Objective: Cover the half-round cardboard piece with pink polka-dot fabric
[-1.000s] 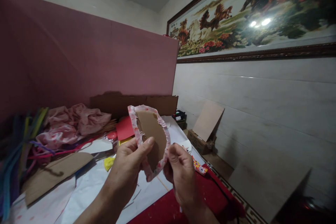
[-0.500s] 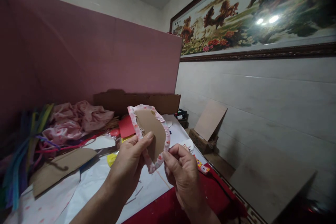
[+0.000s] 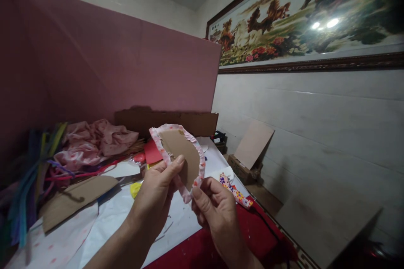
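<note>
A leaf-shaped cardboard piece is held up over the table, its brown face toward me and pink-patterned fabric folded over its rim. My left hand grips it from the left side, thumb flat on the cardboard and fingers behind. At the lower right edge, my right hand pinches the fabric border between thumb and bent fingers. Near the piece's lower tip the fabric is bunched. To the right of my right hand lies a flower-patterned glue gun with a dark cord.
Crumpled pink fabric, colourful pipe cleaners and a cut cardboard shape lie at left. Red paper and a yellow item sit behind my left hand. Cardboard leans against the wall.
My right hand has slid slightly down and left along the fabric border, toward the lower tip. The piece has tilted a little; my left hand keeps its hold.
</note>
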Demonstrator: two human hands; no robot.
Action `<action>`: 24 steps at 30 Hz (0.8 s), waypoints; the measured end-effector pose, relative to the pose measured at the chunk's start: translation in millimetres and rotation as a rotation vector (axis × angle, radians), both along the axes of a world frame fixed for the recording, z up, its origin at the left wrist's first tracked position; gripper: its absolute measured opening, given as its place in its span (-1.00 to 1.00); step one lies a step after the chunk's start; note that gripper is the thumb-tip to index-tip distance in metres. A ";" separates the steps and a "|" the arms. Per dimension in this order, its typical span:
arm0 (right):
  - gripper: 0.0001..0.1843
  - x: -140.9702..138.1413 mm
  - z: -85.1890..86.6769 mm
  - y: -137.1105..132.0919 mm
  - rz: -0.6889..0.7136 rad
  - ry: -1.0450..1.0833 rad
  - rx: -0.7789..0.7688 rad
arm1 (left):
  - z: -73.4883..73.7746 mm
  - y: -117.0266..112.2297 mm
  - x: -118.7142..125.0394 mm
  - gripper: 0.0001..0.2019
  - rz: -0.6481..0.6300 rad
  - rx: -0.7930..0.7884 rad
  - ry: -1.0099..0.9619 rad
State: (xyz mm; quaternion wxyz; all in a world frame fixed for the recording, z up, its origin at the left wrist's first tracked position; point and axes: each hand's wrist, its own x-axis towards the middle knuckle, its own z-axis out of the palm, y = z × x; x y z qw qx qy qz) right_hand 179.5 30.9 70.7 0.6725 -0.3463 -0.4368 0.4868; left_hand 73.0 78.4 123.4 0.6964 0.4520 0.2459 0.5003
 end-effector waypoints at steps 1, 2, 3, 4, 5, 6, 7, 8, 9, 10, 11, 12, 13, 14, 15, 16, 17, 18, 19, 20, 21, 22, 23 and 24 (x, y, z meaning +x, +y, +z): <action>-0.69 -0.1 0.9 1.6 0.000 0.003 -0.011 | 0.0 -0.6 0.8 -0.77 0.000 -0.002 -0.007; -0.68 -0.3 1.3 3.8 -0.006 0.011 -0.024 | 0.2 -1.2 1.6 -0.78 0.003 -0.004 -0.013; -0.68 -0.4 1.2 6.0 -0.018 0.024 -0.039 | 0.6 -1.7 2.2 -0.79 0.010 -0.007 -0.017; -0.67 -0.6 0.6 8.1 -0.028 0.036 -0.050 | 1.1 -1.9 2.6 -0.79 0.016 -0.015 -0.022; -0.67 -0.9 -0.2 9.8 -0.033 0.045 -0.053 | 1.7 -1.7 2.8 -0.80 0.025 -0.026 -0.031; -0.66 -1.2 -1.2 10.8 -0.031 0.051 -0.042 | 2.2 -1.0 2.6 -0.81 0.038 -0.041 -0.042; -0.64 -1.7 -2.2 11.2 -0.022 0.052 -0.016 | 2.6 0.0 2.3 -0.82 0.054 -0.057 -0.055; -0.61 -2.2 -3.0 11.0 -0.007 0.048 0.016 | 2.8 1.4 1.7 -0.83 0.075 -0.072 -0.075; -0.58 -2.8 -3.5 10.3 0.012 0.041 0.047 | 2.7 3.1 1.2 -0.83 0.092 -0.085 -0.097; -0.58 -3.4 -3.7 9.2 0.035 0.030 0.068 | 2.3 4.7 0.7 -0.83 0.109 -0.096 -0.118; -0.58 -4.1 -3.5 8.1 0.053 0.019 0.069 | 1.6 6.3 0.3 -0.82 0.123 -0.106 -0.134; -0.60 -4.9 -3.0 7.0 0.062 0.009 0.053 | 0.7 7.6 0.1 -0.83 0.130 -0.116 -0.147; -0.62 -5.7 -2.3 6.2 0.059 0.003 0.026 | -0.4 8.6 0.2 -0.83 0.129 -0.126 -0.156; -0.63 -6.6 -1.7 5.8 0.046 0.003 0.000 | -1.5 9.2 0.5 -0.84 0.127 -0.136 -0.159; -0.63 -7.5 -1.2 5.9 0.029 0.011 -0.019 | -2.4 9.5 0.9 -0.86 0.125 -0.147 -0.159; -0.64 -8.6 -1.0 6.5 0.014 0.027 -0.033 | -3.2 9.4 1.5 -0.87 0.125 -0.153 -0.163; -0.64 -9.8 -1.1 7.5 0.003 0.044 -0.045 | -3.8 9.0 2.2 -0.88 0.128 -0.153 -0.168; -0.64 -11.0 -1.6 8.8 -0.006 0.065 -0.057 | -4.0 8.4 2.8 -0.88 0.137 -0.149 -0.171; -0.63 -12.1 -2.4 10.4 -0.016 0.084 -0.067 | -3.9 7.6 3.3 -0.89 0.152 -0.141 -0.170; -0.62 -12.9 -3.4 12.1 -0.020 0.096 -0.076 | -3.5 6.8 3.6 -0.89 0.169 -0.131 -0.168; -0.61 -13.3 -4.5 13.8 -0.022 0.098 -0.082 | -2.9 6.0 3.6 -0.89 0.185 -0.125 -0.166; -0.58 -12.9 -5.6 15.5 -0.018 0.086 -0.081 | -2.3 5.5 3.3 -0.89 0.196 -0.118 -0.157; -0.55 -11.7 -6.5 16.9 -0.019 0.064 -0.069 | -1.7 5.2 2.6 -0.89 0.197 -0.107 -0.141; -0.52 -9.6 -7.1 17.9 -0.041 0.028 -0.051 | -1.3 5.5 1.4 -0.88 0.193 -0.079 -0.121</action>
